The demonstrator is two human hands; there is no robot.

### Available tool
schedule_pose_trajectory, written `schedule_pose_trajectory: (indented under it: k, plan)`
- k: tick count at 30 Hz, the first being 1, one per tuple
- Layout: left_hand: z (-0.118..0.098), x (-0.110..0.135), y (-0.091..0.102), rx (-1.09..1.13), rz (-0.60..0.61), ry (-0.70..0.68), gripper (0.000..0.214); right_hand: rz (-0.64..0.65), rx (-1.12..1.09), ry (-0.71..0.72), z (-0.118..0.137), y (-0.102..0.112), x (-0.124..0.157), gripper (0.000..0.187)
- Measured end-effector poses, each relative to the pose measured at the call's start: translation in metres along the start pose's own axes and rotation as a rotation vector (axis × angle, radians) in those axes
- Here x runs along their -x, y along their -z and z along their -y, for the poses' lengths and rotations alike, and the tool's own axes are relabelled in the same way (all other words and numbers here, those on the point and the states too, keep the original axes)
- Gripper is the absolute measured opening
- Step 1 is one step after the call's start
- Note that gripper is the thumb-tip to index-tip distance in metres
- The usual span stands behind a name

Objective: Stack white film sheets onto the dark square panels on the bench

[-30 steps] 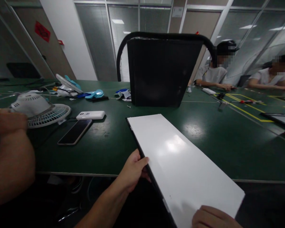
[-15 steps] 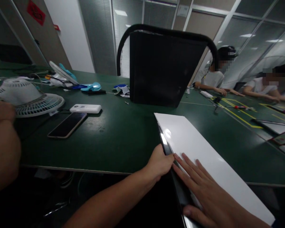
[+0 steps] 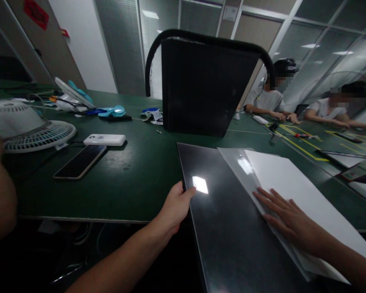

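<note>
My left hand (image 3: 178, 203) grips the left edge of a flat, glossy black board (image 3: 213, 211), thumb on top and fingers under it. A ceiling light reflects in its surface. Over the board's right part lie a clear plastic film (image 3: 236, 162) and a white sheet (image 3: 295, 179). My right hand (image 3: 288, 221) rests flat across the film and the white sheet, fingers stretched out. The near end of the board runs out of view at the bottom.
On the green table (image 3: 140, 183) lie a phone (image 3: 80, 162), a white box-like device (image 3: 105, 140) and a white fan (image 3: 39, 134). A tall black panel (image 3: 210, 85) stands ahead. Another person's arm (image 3: 0, 191) is at far left; two people sit at right.
My left hand has moved left with the black board's edge, and my right hand has moved right with the white sheet. A broad strip of black board and the clear film now show between them.
</note>
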State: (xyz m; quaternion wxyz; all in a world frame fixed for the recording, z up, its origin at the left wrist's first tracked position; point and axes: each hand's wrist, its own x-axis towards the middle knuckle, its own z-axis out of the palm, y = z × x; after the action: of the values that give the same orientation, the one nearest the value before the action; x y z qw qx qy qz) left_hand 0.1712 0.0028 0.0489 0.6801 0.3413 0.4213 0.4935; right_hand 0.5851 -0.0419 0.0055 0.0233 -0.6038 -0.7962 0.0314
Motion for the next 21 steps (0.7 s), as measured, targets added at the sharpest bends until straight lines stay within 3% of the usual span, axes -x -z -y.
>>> schedule_pose_trajectory:
  k: [3,6,10,13,17,21]
  plan:
    - [-0.006,0.009,0.026,0.010,-0.098,0.014,0.032,-0.051,-0.004,-0.007,-0.037,-0.004,0.003,0.061]
    - [-0.005,0.014,0.040,0.059,-0.256,0.021,0.039,-0.048,-0.046,0.001,-0.065,0.003,0.003,0.055]
    - [-0.006,0.020,0.033,0.177,-0.403,0.006,0.022,-0.061,-0.115,0.040,-0.095,0.018,-0.005,0.055]
    - [-0.014,0.026,0.022,0.240,-0.322,0.037,0.012,-0.090,-0.084,0.009,-0.104,0.023,-0.012,0.056]
    - [-0.021,0.029,0.014,0.189,-0.126,0.200,0.008,-0.187,-0.044,-0.009,-0.075,0.019,-0.023,0.065]
    - [-0.016,0.027,0.014,0.135,-0.057,0.213,0.007,-0.175,-0.086,0.118,-0.003,0.017,-0.027,0.057]
